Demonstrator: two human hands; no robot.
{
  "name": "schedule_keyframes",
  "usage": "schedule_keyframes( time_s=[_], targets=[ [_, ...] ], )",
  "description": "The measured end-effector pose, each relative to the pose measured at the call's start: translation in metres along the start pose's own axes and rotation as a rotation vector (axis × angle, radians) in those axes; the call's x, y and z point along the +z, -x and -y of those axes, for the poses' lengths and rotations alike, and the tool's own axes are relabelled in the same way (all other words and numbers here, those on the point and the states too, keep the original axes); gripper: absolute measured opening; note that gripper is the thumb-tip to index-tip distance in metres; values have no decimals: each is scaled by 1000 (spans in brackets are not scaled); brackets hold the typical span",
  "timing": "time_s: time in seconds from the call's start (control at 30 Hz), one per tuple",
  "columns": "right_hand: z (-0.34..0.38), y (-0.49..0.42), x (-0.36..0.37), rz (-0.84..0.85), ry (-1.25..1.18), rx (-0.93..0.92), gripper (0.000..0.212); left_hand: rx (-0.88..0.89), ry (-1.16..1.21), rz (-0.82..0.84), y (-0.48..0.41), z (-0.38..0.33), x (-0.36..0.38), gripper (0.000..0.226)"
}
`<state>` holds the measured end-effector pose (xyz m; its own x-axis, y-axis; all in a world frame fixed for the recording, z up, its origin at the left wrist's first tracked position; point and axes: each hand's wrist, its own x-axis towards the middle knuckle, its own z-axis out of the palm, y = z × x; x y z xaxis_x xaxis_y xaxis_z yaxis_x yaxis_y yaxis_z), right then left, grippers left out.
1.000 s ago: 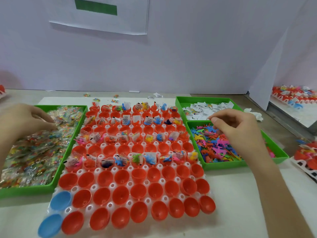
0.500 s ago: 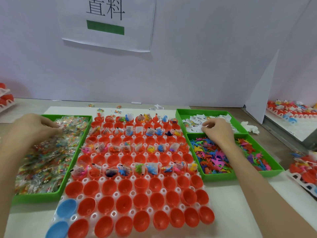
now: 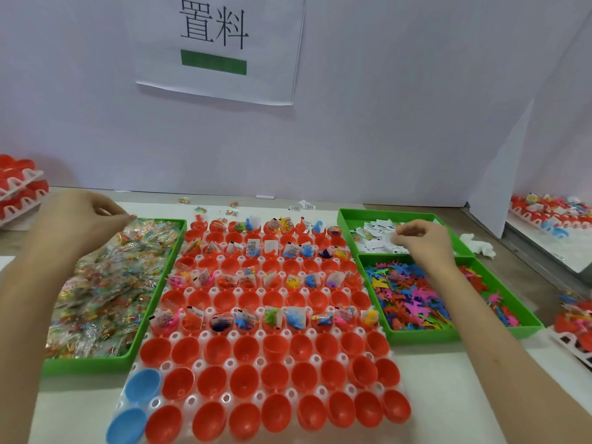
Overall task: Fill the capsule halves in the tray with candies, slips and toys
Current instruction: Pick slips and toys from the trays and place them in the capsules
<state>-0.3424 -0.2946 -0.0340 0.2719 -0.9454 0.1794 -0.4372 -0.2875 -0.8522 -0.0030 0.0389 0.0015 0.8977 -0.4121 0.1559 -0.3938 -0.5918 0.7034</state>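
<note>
The right hand's [image 3: 423,243] fingers [image 3: 408,232] are curled down with tips together in the white paper slips [image 3: 374,243]; I cannot tell whether one is pinched yet. A second ago this hand hung over the toys. It has since crossed into the small green plastic bin [image 3: 347,216] behind them, so a slip looks to be the piece it is fetching.

The left hand's [image 3: 80,216] fingers [image 3: 110,208] press against the thumb on a speck of colour, seemingly one candy packet [image 3: 132,216]. They have risen from the heap to the far corner of the long green plastic bin [image 3: 96,363] of clear, crinkly wrapped candies.

Between the bins, on the pale bench [image 3: 448,395], lies the white plastic tray [image 3: 226,397] of glossy red capsule halves [image 3: 275,376]. Several far rows hold contents; the near three rows are bare cups, with two sky-blue capsule halves [image 3: 142,386] at the near left. The flat, rubbery toys in mixed colours [image 3: 413,296] lie tangled in their own green bin.
</note>
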Motion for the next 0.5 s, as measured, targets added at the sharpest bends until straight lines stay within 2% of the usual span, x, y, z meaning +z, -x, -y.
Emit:
schedule_keyframes(
  time_s=[0.1, 0.23, 0.3, 0.37, 0.5],
  targets=[
    [12, 25, -11, -22, -230, -37, 21, 118, 113, 43, 15, -30, 0, 14],
    [29, 74, -8, 99, -436, -102, 13, 257, 339, 161, 54, -86, 20, 6],
    [36, 92, -1, 157, -497, -129, 9, 337, 364, 241, 76, -106, 36, 6],
    [43, 103, 5, 224, -529, -159, 16, 384, 369, 340, 94, -118, 54, 8],
    [54, 115, 11, 370, -579, -227, 12, 379, 446, 520, 115, -124, 82, 8]
  ],
)
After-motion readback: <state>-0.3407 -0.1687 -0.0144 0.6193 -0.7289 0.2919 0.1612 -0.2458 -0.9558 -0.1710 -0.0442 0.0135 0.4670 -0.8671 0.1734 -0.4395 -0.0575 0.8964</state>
